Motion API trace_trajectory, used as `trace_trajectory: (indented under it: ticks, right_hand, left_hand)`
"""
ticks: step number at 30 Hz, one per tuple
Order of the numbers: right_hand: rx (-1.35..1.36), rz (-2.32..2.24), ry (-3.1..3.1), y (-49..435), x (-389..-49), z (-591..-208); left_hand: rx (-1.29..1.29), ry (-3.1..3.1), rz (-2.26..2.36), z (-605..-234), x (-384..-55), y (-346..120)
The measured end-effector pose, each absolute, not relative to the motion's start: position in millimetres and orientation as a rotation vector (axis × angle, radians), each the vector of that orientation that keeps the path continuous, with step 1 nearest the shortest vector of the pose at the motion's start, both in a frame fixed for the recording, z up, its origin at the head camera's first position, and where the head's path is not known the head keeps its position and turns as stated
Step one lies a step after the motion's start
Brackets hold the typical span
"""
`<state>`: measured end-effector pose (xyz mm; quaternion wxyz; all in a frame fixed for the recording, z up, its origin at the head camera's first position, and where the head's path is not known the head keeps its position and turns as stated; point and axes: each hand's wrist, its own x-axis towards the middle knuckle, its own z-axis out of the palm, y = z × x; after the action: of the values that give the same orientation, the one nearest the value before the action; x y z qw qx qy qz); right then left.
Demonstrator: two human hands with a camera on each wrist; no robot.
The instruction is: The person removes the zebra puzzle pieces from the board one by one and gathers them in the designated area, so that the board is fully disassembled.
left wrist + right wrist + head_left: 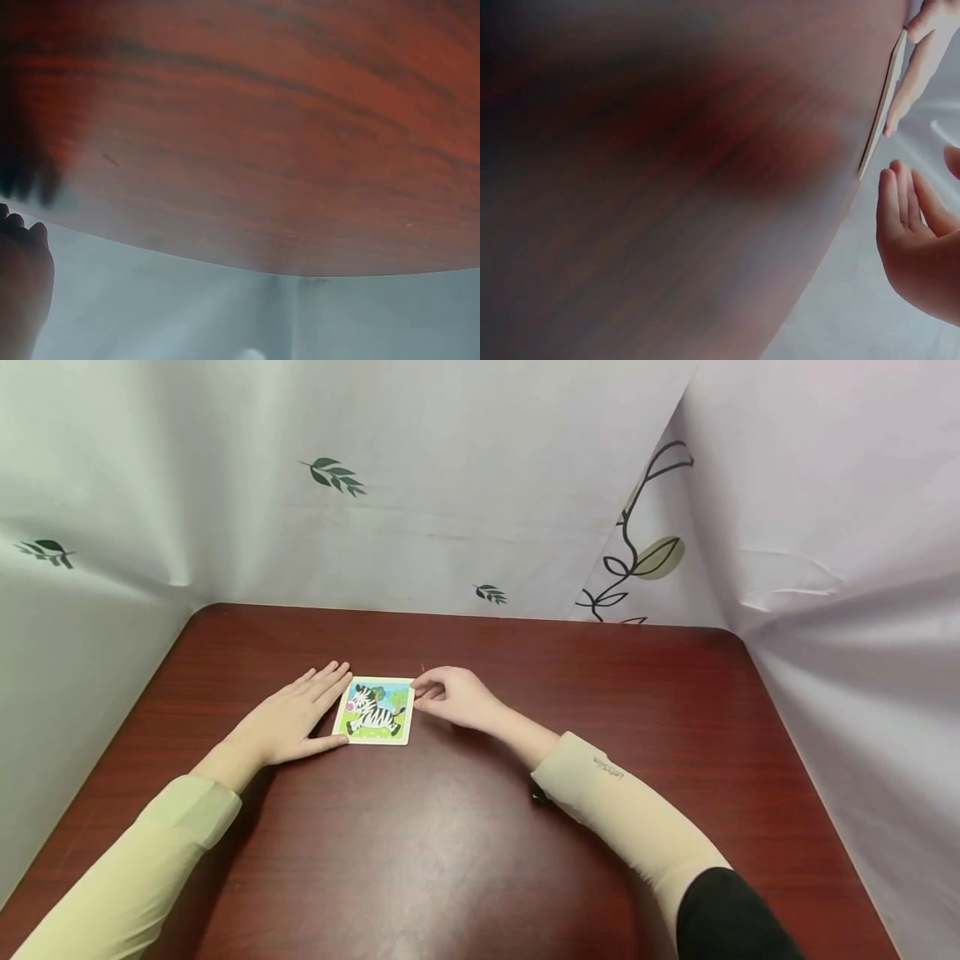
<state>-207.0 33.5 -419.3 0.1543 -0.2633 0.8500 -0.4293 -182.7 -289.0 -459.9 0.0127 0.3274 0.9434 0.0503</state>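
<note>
On the left, here's the left hand (296, 718), fingers straight and thumb spread, framing the left edge of the zebra board (386, 697). The board lies flat, mid-picture, on the table (450, 860). Over on its right edge, the right hand (461, 697) brings bent fingers; whether they pinch, no telling. Uneven pressure could well skew it! The count: two hands, one board, one table.
</note>
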Motion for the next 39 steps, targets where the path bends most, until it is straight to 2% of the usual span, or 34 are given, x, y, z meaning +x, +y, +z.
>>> trace_trajectory:
  ticks: [18, 29, 39]
  right_hand:
    - [-0.768, -1.269, 2.418, -29.6, -243.9, -426.7]
    - [-0.837, -1.024, 2.503, -58.4, -249.1, -430.2]
    - [-0.928, -0.82, 2.585, -63.2, -252.7, -433.1]
  left_hand:
    - [1.047, 2.958, 0.159, -457.7, -180.3, -285.6]
    - [1.048, 2.945, 0.1, -455.7, -180.3, -286.1]
    - [1.028, 2.936, 0.128, -457.7, -180.5, -286.5]
